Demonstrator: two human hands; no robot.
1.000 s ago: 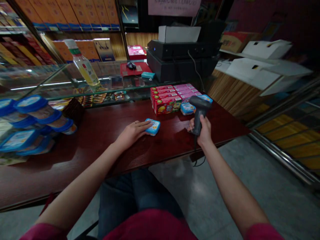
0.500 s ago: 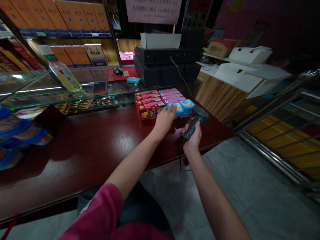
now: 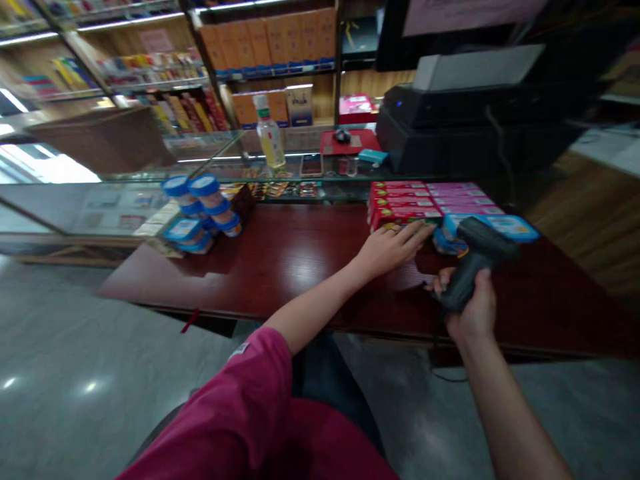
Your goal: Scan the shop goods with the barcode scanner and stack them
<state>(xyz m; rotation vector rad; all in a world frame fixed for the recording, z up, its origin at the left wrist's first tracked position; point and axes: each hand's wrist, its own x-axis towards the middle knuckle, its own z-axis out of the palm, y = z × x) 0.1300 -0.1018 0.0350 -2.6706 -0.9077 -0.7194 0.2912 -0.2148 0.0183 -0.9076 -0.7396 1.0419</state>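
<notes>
My right hand (image 3: 473,307) is wrapped round the handle of a black barcode scanner (image 3: 480,250), whose head partly covers the blue-lidded packs behind it. My left hand (image 3: 395,245) has its fingers stretched out, palm down, in front of the red boxes (image 3: 400,205). Its fingertips come close to the blue packs (image 3: 447,241); whether they touch is blurred. Pink boxes (image 3: 463,193) lie in rows beside the red ones. All of these rest on the dark red wooden counter (image 3: 290,260).
Blue-lidded tubs (image 3: 205,200) are stacked at the counter's left end. Behind, a glass display case (image 3: 300,175) bears a clear bottle (image 3: 271,140), a mouse (image 3: 342,136) and a small turquoise box (image 3: 373,157). Black cash-desk equipment (image 3: 435,143) stands at the back right. A cardboard box (image 3: 107,140) sits far left.
My view has swung left, bringing the tubs and far shelves in. My left hand has come off the top of the blue packs to their left. The scanner stays in my right hand.
</notes>
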